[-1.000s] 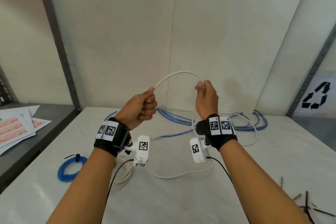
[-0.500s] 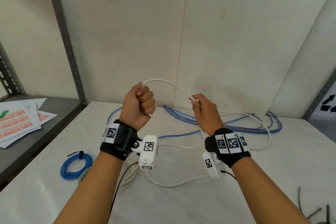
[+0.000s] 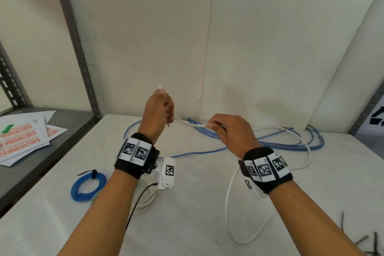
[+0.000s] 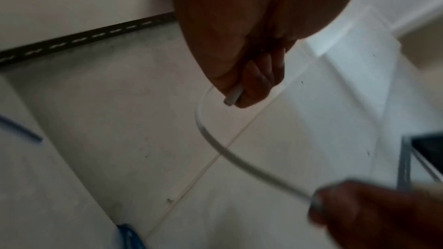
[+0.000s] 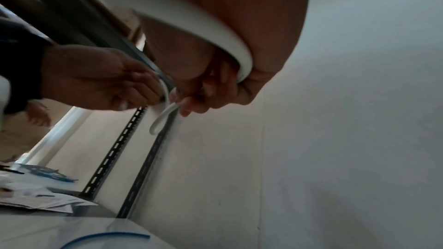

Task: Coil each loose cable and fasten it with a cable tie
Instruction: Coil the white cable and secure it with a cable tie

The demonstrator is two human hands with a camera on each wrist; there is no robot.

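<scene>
**Starting the first loop of the white cable**

The left hand (image 3: 159,110) is gripping the end of the thin white round cable (image 3: 190,123) in a closed fist, raised above the white bench (image 3: 197,203). The right hand (image 3: 227,131) is pinching the same cable just beside it; the rest is trailing loose across the bench. To coil well, the right hand should probably be feeding even loops into the left fist, without twisting. The long blue cable (image 3: 270,143) is sprawling under the white one and could snag. A tied blue coil (image 3: 88,187) is lying at the left, dark cable ties (image 3: 361,241) at the right.
</scene>
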